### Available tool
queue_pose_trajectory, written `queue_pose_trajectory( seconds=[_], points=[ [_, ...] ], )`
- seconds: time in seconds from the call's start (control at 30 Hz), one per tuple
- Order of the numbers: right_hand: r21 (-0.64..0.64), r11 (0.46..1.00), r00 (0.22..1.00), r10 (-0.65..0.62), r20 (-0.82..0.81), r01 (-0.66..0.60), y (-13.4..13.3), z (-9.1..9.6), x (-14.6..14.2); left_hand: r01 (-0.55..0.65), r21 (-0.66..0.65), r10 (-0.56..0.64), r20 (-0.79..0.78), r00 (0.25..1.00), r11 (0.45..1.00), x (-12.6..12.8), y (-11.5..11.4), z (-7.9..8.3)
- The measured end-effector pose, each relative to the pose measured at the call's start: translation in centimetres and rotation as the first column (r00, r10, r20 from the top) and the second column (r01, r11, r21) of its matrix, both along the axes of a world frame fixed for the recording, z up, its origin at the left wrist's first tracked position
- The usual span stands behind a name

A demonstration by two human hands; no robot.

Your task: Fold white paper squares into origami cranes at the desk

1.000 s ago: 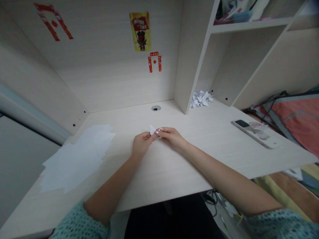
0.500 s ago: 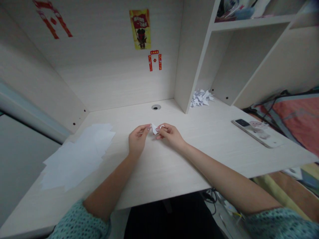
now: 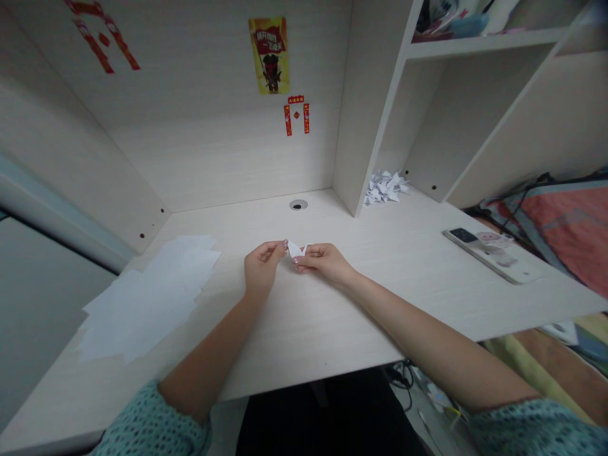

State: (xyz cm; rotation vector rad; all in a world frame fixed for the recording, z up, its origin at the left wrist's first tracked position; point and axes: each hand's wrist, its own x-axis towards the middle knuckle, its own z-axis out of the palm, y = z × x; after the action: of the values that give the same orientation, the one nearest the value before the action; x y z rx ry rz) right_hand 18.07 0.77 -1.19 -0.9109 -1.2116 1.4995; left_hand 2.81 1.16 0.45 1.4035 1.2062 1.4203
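Head view: the left hand (image 3: 260, 267) pinches the left tip of a small piece of folded white paper (image 3: 295, 251) between thumb and fingers. The right hand (image 3: 329, 262) grips the same piece from the other side, its thumb lying across the lower part. The piece is held between the two hands, near the middle of the pale surface (image 3: 304, 329); whether it touches the surface cannot be determined. Its finer folds are too small to make out.

To the left lies a spread of overlapping white sheets (image 3: 152, 301), well apart from the left hand. Beyond the right hand, a heap of small white paper pieces (image 3: 386, 188) sits just beside the upright partition (image 3: 363, 107), on its right side. A phone (image 3: 491, 254) lies flat farther right, its camera side facing up. A round cable hole (image 3: 298, 204) is noted near the back panel (image 3: 213, 139).
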Motion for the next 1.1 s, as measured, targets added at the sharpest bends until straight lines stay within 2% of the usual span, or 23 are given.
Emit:
queue_pose_trajectory(
  seconds=[0.13, 0.33, 0.6, 0.87, 1.1],
  points=[
    [0.095, 0.994, 0.985, -0.073, 0.153, 0.059, 0.08, -0.25, 0.06, 0.009, 0.016, -0.009, -0.001, 1.000, 1.000, 0.22, -0.21, 0.11],
    [0.164, 0.972, 0.955, -0.202, 0.216, 0.169, 0.15, -0.17, 0.01, -0.016, 0.019, 0.017, -0.021, 1.000, 1.000, 0.23, -0.01, -0.09],
    [0.118, 0.975, 0.959, -0.208, 0.191, 0.188, 0.28, -0.08, -0.05, -0.032, -0.041, 0.032, 0.006, 0.999, 0.999, 0.24, 0.22, -0.53],
    [0.262, 0.935, 0.907, -0.312, 0.283, 0.240, 0.16, -0.59, 0.02, -0.011, -0.072, 0.010, -0.022, 1.000, 0.997, 0.03, 0.36, -0.53],
    [0.316, 0.921, 0.877, -0.336, 0.343, 0.228, 0.12, -0.75, 0.13, -0.031, -0.101, 0.026, -0.050, 0.998, 0.994, 0.22, 0.04, -0.53]
  ],
)
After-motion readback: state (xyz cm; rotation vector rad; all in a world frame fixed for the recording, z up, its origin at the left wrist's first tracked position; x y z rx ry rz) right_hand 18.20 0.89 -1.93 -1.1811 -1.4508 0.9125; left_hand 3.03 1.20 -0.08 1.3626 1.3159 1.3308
